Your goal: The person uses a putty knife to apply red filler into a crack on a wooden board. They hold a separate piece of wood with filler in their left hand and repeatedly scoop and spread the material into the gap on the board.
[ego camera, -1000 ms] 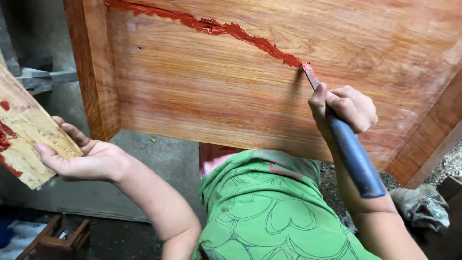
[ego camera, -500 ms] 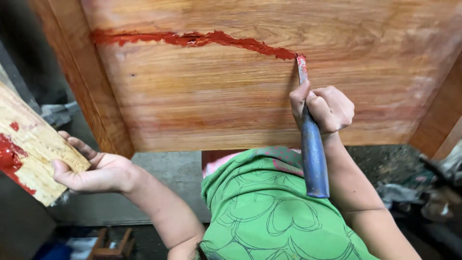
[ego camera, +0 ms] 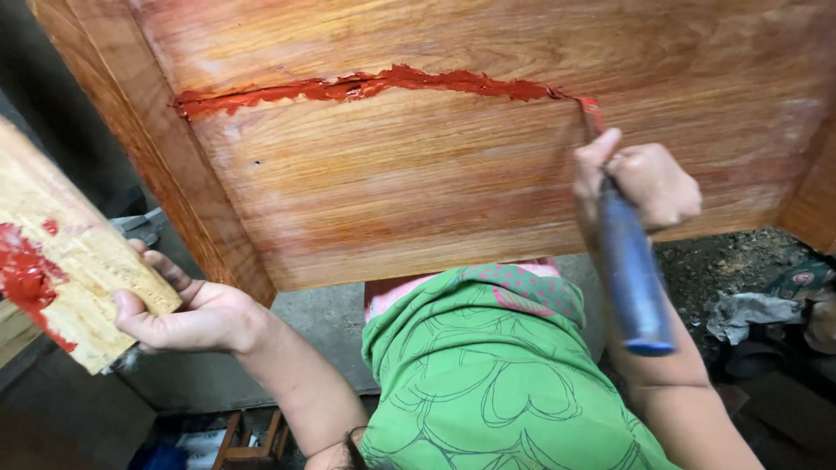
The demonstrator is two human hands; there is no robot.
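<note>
No packages, labels, signs, screens.

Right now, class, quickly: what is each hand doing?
Left hand: closed, holding a wooden board smeared with red filler.
Right hand: closed, holding a blue-handled tool.

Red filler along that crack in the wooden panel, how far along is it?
Done: red filler packs the crack from the wooden panel's left frame almost to the tool. In hand: the right hand presses a blue-handled putty knife at the line's right end; the left hand holds a filler-smeared wooden board. Left: nothing filled rightward.
</note>
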